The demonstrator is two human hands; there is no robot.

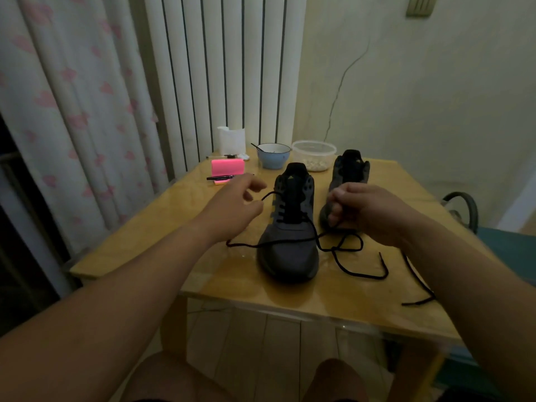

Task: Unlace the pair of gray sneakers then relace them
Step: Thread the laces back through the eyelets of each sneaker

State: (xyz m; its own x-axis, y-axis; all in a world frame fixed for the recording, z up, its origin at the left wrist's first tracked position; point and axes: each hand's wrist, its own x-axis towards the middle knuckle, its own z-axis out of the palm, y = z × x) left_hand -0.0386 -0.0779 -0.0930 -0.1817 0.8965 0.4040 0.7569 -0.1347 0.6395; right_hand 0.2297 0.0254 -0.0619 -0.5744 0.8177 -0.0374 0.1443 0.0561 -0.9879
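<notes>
Wooden table (220, 282), its near right corner cut off by the right forearm. Two gray sneakers stand on it, toes toward the viewer. The left sneaker (290, 227) shows a small yellow three-bar logo on its tongue; no writing can be read. The right sneaker (348, 175), slightly farther away, is partly hidden behind the right hand (368, 210). Left hand (232, 207), just left of the left sneaker, pinches one black lace (290, 242) between thumb and fingertips; this lace crosses the left sneaker's toe. Right hand, fingers curled together, appears to grip a lace at the right sneaker's toe; the exact hold cannot be told. A second black lace (417, 280) lies loose at the near right, partly hidden. Far edge, one each: clear plastic container (313, 159), blue bowl (273, 156) with a utensil, pink sticky-note pad (227, 166), black pen (220, 177). A white object (232, 139) behind them is hard to identify.
</notes>
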